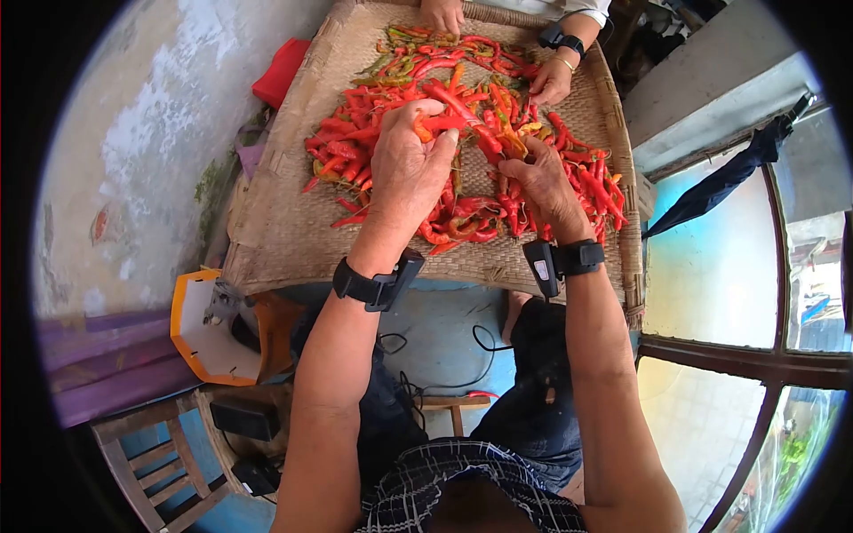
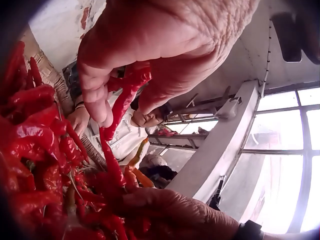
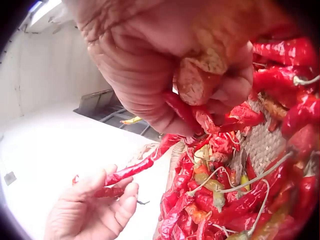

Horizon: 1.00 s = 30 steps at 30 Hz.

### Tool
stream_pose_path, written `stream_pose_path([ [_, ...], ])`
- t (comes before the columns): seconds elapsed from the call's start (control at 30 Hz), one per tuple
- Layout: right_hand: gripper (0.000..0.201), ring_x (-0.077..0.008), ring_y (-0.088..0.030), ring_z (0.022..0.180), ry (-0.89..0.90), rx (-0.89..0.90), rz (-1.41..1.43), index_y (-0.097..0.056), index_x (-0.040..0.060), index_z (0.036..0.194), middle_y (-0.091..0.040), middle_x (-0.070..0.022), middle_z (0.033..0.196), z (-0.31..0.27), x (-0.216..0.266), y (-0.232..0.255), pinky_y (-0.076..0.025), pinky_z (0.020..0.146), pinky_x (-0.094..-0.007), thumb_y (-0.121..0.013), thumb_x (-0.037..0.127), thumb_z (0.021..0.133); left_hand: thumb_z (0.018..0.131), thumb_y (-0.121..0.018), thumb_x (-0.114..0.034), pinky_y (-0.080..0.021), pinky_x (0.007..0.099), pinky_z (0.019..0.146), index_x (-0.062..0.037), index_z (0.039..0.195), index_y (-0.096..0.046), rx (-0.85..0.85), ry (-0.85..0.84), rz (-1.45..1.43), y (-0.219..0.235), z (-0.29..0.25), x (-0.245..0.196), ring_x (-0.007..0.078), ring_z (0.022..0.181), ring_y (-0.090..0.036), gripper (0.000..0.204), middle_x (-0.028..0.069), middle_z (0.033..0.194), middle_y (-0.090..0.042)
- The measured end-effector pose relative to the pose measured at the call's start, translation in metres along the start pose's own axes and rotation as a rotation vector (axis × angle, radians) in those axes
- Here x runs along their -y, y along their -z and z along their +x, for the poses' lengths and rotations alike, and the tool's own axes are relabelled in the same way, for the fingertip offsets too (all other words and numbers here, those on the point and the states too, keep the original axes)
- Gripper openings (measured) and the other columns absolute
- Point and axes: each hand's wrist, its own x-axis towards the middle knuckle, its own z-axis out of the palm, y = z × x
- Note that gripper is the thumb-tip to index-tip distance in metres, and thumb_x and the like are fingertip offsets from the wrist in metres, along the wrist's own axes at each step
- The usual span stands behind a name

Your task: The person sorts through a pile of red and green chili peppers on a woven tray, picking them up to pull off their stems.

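From my remote seat, I have my left hand (image 1: 407, 169) pinching red chillies (image 3: 128, 171) between thumb and fingers, above the pile. My right hand (image 1: 546, 186), just beside it, curls its fingers around a red chilli (image 3: 182, 112). Below both, the chilli pile (image 1: 355, 133), mostly red with some green and orange ones, lies on the woven tray (image 1: 253, 253). Across it, another person's 2 hands (image 1: 553, 82) reach in over the far side.
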Motion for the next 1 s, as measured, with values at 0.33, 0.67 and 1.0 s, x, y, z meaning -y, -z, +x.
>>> stream_pose_path([
  [0.33,0.036,-0.0073,-0.060,0.071,0.018,0.088,0.306,-0.054,-0.0028,0.115,-0.064,-0.0055,0.093,-0.026,0.012,0.025,-0.048,0.060,-0.0189,-0.059,-0.001,0.080,0.080,-0.066,-0.008,-0.050,0.0342,0.082,-0.0066,0.122,-0.047,-0.002,0.054,-0.035,-0.006,0.002,0.009,0.0277,0.096,-0.057,0.047,0.0166,0.114,-0.048],
  [0.67,0.024,-0.0060,-0.049,0.061,0.166,-0.086,0.037,-0.062,0.0029,0.100,-0.055,0.0011,0.069,-0.026,0.006,0.015,-0.041,0.055,-0.0236,-0.064,0.004,0.076,0.077,-0.059,-0.001,-0.048,0.0320,0.078,-0.0067,0.127,-0.046,0.023,-0.105,0.275,-0.005,0.000,-0.002,0.0263,0.087,-0.055,0.052,0.0176,0.107,-0.051],
  [1.0,0.028,-0.0207,-0.059,0.066,0.347,-0.189,-0.050,-0.058,-0.0008,0.103,-0.060,-0.0127,0.075,-0.030,0.019,-0.035,-0.049,0.063,-0.0339,-0.065,0.006,0.076,0.089,-0.063,-0.023,-0.051,0.0339,0.082,-0.0076,0.127,-0.041,0.402,0.602,-0.885,-0.013,-0.008,-0.019,0.0129,0.101,-0.053,0.047,0.0042,0.112,-0.050],
])
